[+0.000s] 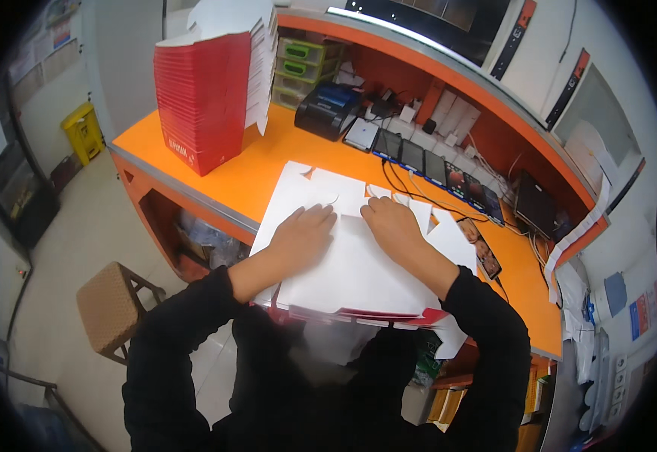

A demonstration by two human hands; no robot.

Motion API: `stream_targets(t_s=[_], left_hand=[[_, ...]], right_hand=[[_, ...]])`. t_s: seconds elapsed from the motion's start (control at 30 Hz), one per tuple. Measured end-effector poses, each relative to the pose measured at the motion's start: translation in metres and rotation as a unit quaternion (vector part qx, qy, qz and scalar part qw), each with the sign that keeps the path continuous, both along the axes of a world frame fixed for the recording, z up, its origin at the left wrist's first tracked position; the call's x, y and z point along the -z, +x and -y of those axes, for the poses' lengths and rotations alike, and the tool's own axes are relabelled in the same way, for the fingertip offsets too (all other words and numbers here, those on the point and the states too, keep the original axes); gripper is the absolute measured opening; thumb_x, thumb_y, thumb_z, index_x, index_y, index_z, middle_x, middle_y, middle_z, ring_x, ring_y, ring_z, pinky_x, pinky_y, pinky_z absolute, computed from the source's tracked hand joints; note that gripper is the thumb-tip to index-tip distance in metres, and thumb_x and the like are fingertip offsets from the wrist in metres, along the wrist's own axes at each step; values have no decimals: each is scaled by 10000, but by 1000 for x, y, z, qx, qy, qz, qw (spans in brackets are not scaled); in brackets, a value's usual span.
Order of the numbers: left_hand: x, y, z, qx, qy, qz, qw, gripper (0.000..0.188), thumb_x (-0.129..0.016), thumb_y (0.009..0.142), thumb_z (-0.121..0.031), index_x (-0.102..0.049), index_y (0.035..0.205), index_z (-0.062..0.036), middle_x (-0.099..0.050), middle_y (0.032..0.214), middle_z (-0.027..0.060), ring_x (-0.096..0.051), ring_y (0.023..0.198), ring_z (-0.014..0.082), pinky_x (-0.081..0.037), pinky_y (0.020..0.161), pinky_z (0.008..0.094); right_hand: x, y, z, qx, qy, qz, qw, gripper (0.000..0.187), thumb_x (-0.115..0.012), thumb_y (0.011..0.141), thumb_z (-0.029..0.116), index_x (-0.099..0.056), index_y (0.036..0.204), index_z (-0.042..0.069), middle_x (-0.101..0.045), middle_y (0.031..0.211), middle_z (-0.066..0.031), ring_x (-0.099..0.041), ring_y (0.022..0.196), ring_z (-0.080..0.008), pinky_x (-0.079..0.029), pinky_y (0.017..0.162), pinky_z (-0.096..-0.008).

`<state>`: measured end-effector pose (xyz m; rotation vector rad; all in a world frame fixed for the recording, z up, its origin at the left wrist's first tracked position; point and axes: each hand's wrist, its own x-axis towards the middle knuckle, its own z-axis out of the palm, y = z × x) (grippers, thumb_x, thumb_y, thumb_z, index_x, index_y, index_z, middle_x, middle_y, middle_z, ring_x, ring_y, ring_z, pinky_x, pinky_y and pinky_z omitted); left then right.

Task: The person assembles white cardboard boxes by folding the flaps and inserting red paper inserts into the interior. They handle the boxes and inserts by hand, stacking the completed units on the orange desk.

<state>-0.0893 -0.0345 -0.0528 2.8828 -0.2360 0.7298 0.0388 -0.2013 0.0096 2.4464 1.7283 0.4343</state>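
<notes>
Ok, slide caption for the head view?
Left hand and right hand rest on white cardboard sheets at an orange counter.

We see smooth, matt white card sheets (359, 273) — ridged red paperboard stack (200, 105) — rough, woven-look stool (105, 310), smooth orange tabletop (230, 184).

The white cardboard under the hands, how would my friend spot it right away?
Find the orange desk. At its near edge, the left hand and right hand touch the white cardboard. It lies low, white side up, with notched edges, while the red carton stack to its left stands tall.
</notes>
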Motion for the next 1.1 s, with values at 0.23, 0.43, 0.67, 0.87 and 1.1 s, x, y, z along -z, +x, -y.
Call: stream_targets(t_s=[0.23, 0.43, 0.67, 0.87, 1.1], left_hand=[[-5, -3, -1, -36, 18, -23, 999, 439, -538, 856, -171, -515, 1238, 44, -501, 1303, 191, -476, 1203, 317, -368, 1026, 395], [-29, 4, 13, 94, -47, -59, 993, 451, -538, 751, -111, -570, 1165, 65, -522, 1267, 208, -520, 1156, 314, -418, 996, 382], [-28, 1, 19, 83, 1, -23, 996, 474, -525, 717, -82, -574, 1163, 70, -574, 1194, 209, -559, 1114, 323, -445, 978, 390], [-39, 6, 23, 89, 45, -39, 994, 425, -543, 728, -96, -597, 1107, 88, -583, 1188, 210, -579, 1091, 322, -461, 962, 379], [-36, 1, 23, 113, -6, 0, 994, 330, -577, 747, -68, -638, 1040, 70, -601, 964, 172, -596, 911, 288, -496, 843, 366]], right_hand=[[12, -29, 31, -73, 99, -113, 986, 327, -641, 818, 264, -599, 969, -23, -536, 944, -108, -543, 919, -263, -501, 745, -352], [15, -10, 35, -88, 72, -173, 978, 497, -611, 861, 330, -552, 1194, -35, -517, 1257, -179, -502, 1156, -310, -443, 940, -375], [25, -9, 48, 3, 41, -163, 986, 576, -568, 890, 362, -481, 1281, -52, -463, 1360, -228, -447, 1280, -300, -413, 1013, -360], [33, 1, 63, -15, 63, -104, 992, 554, -549, 902, 375, -496, 1282, -26, -462, 1368, -228, -452, 1278, -315, -409, 1021, -385], [-35, 45, 10, -223, 226, -645, 695, 358, -488, 959, 301, -577, 1106, -13, -613, 904, -81, -598, 833, -181, -481, 750, -300]])
